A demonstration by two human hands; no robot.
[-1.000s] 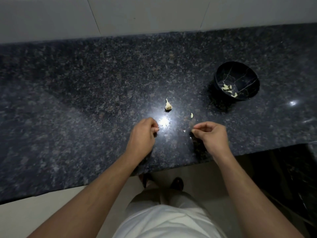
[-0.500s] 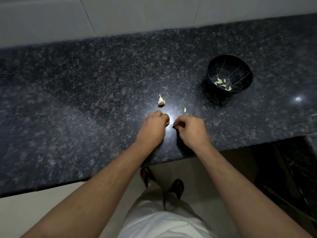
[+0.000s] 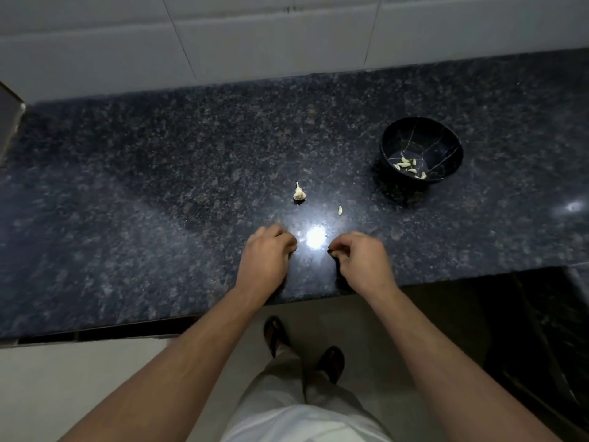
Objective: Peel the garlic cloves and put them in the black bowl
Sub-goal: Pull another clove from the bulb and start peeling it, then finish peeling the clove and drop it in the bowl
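Bench: dark speckled granite bench (image 3: 159, 193) under a pale tiled wall (image 3: 255, 36); I see a bright light glare on the stone between the two hands.
Left hand: left hand (image 3: 266, 255) rests knuckles-up near the bench's front edge, its fingers (image 3: 288, 242) curled under; I cannot tell whether they hold anything.
Right hand: right hand (image 3: 363, 260) sits just across the glare, fingers clenched in a pinch around something small and dark at the tips; I cannot make out what it is.
Garlic head: a partial garlic head (image 3: 299, 193) lies on the bench just beyond the left hand, apart from it.
Loose clove: one small loose clove (image 3: 340, 210) lies on the stone between the garlic head and the bowl, near the right hand but not touching it.
Black bowl: black bowl (image 3: 420, 151) stands to the right and farther back, well apart from both hands.
Peeled cloves: several pale peeled cloves (image 3: 409, 165) lie in the bowl's bottom.
Floor: I see pale trousers and dark sandals below the bench edge.
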